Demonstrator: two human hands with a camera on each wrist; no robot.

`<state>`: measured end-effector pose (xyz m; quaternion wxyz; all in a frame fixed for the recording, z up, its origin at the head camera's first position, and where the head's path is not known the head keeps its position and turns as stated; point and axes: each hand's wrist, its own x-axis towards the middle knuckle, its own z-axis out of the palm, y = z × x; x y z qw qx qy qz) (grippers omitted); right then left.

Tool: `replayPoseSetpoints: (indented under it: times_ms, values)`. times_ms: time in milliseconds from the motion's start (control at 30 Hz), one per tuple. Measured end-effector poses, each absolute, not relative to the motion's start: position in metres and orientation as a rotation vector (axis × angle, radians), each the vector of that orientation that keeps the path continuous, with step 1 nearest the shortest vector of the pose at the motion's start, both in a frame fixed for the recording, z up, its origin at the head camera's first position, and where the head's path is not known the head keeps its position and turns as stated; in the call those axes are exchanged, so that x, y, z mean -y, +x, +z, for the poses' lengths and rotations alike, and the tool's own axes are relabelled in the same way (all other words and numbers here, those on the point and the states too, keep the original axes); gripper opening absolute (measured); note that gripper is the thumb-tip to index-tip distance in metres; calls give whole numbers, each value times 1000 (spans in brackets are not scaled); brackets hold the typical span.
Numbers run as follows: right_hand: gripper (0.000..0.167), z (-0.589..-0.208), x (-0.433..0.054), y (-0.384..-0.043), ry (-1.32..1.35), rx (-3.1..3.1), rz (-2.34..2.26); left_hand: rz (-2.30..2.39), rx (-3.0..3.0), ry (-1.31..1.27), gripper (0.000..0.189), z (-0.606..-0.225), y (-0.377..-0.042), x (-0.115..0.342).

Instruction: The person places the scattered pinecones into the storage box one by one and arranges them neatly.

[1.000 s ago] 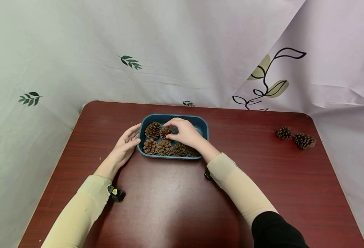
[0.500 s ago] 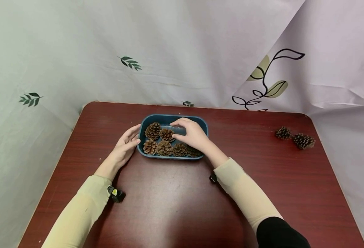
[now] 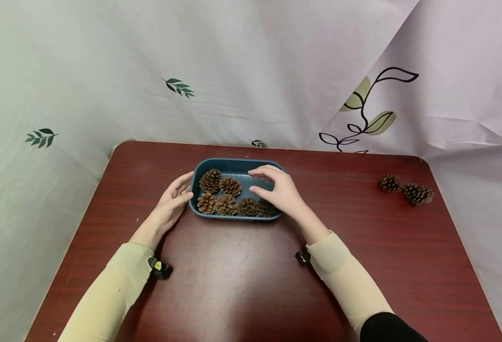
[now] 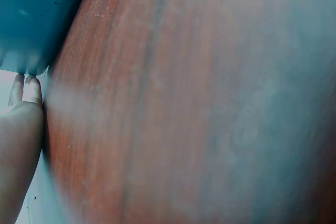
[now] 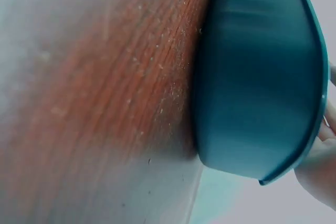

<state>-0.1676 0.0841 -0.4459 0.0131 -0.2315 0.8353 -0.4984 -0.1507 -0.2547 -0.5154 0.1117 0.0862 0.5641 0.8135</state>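
Observation:
A dark blue rectangular tray (image 3: 233,218) holds several brown pine cones (image 3: 226,204), most lined along its near side. My left hand (image 3: 170,202) rests against the tray's left end, its thumb near the rim. In the left wrist view, extended fingers (image 4: 32,88) touch the tray's outer wall. My right hand (image 3: 282,194) hovers over the right part of the tray, thumb and fingers spread apart with nothing between them. Just left of its fingertips lies a small pine cone (image 3: 231,186). One cone (image 3: 266,207) is partly hidden beneath the right hand.
Two more pine cones, a smaller one (image 3: 390,183) and a larger one (image 3: 418,194), lie on the reddish-brown table (image 3: 362,228) at the far right. A pale patterned cloth (image 3: 251,71) hangs behind the table.
My right hand has let go of the small pine cone in the tray and moved right, away from it. The left hand and the tray have stayed in place.

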Motion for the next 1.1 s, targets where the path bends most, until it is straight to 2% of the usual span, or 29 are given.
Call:
replayPoseSetpoints:
  times_ms: [1100]
  values:
    - [32,-446,-137,-142,-524,-2691,-1814,2371,-1664,251,59,-515,-150,256]
